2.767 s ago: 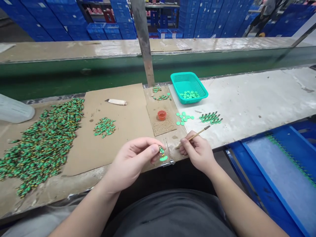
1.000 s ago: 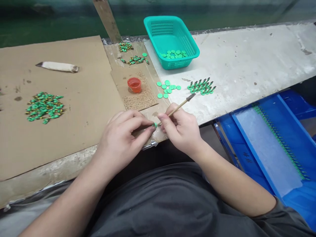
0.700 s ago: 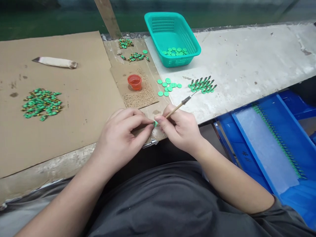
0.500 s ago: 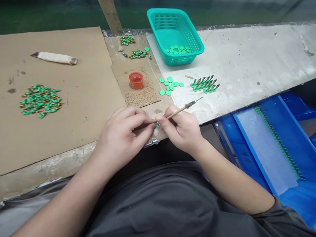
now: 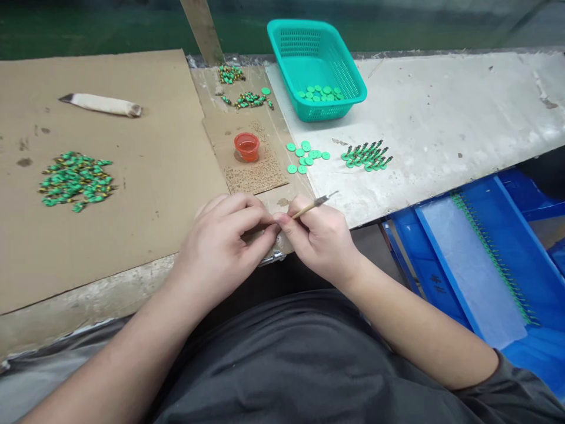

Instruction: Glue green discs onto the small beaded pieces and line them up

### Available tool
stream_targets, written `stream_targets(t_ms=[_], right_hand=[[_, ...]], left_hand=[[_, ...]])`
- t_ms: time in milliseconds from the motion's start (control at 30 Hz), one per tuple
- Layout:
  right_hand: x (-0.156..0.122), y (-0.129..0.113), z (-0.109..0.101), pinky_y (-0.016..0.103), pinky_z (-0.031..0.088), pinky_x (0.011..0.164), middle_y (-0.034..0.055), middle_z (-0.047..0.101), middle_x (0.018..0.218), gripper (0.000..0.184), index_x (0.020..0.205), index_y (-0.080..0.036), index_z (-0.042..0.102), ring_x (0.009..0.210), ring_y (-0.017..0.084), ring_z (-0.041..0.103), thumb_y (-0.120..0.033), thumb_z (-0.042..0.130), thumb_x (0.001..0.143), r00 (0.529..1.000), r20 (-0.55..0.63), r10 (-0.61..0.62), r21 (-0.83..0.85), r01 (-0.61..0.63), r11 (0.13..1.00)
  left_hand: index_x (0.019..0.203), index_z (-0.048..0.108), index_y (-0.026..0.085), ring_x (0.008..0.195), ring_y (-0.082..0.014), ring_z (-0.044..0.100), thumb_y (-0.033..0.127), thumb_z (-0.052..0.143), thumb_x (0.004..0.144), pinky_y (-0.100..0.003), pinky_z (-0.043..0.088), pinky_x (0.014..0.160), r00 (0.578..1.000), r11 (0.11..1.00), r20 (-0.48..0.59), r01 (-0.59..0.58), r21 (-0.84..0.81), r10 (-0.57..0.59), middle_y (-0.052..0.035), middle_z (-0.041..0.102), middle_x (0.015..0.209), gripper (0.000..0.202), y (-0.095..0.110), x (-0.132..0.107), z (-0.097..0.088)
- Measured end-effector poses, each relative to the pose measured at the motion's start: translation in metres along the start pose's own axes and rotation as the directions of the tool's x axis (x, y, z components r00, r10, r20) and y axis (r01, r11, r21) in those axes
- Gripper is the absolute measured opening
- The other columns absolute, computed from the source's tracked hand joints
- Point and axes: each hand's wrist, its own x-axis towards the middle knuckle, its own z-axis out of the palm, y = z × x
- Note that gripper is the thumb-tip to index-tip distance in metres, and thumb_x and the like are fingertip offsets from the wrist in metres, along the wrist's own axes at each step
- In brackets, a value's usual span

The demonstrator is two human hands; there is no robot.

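Observation:
My left hand (image 5: 227, 241) is closed in a pinch at the table's front edge. A small green piece showed at its fingertips a moment ago; the fingers now hide it. My right hand (image 5: 320, 235) is closed round a thin wooden-handled brush (image 5: 305, 209), its dark tip pointing up and to the right. Thumbs and fingertips of both hands meet. Beyond them a small red cup (image 5: 247, 147) of liquid stands on a speckled cardboard piece (image 5: 256, 178). Green button-like discs (image 5: 309, 160) lie right of the cup, beside upright dark-topped pieces on green discs (image 5: 367, 155).
A teal basket (image 5: 318, 112) holds several green discs. Small green and gold pieces form a pile (image 5: 77, 179) on the left cardboard (image 5: 154, 147), near a wrapped, dark-pointed stick (image 5: 103, 105). More pieces (image 5: 249, 100) lie at the back. Blue trays (image 5: 445, 259) stand low at right.
My right hand has shifted slightly left and turned the brush, so its tip sits lower and further left. The green piece between the fingertips has gone out of sight. The view has shifted slightly.

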Motion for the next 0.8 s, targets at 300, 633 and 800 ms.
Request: stream_targets(t_ms=[300,633,800], right_hand=[[-0.021,-0.016,-0.036,0.022,0.062,0.061,-0.0052,0.079,0.073,0.03,0.095,-0.028,0.064,0.059,0.013,0.078,-0.039,0.074,0.121,0.885,-0.258,0.388,0.274,-0.318,0.908],[-0.059,-0.005,-0.078,0.024,0.065,0.061,-0.0027,0.081,0.075,0.024,0.093,-0.026,0.071,0.06,0.015,0.081,-0.026,0.073,0.116,0.892,-0.299,0.339,0.154,-0.306,0.94],[-0.061,0.004,-0.091,0.026,0.066,0.062,-0.0014,0.082,0.078,0.025,0.094,-0.026,0.071,0.061,0.016,0.081,-0.03,0.072,0.118,0.883,-0.324,0.341,0.159,-0.304,0.939]], left_hand=[[0.106,0.09,0.033,0.104,-0.0245,0.082,0.045,0.071,0.109,-0.042,0.063,0.099,0.988,0.987,0.032,0.155,-0.049,-0.153,-0.0015,0.086,0.107,0.022,0.01,0.0,-0.01],[0.097,0.087,0.032,0.082,-0.0212,0.078,0.062,0.072,0.109,-0.034,0.064,0.078,0.98,0.979,-0.017,0.195,-0.052,-0.196,-0.0015,0.087,0.093,0.035,0.026,0.009,-0.007],[0.103,0.094,0.037,0.097,-0.0265,0.089,0.062,0.078,0.104,-0.036,0.071,0.088,0.976,0.972,0.052,0.214,-0.094,-0.21,0.0006,0.095,0.108,0.03,0.037,0.059,0.004]])
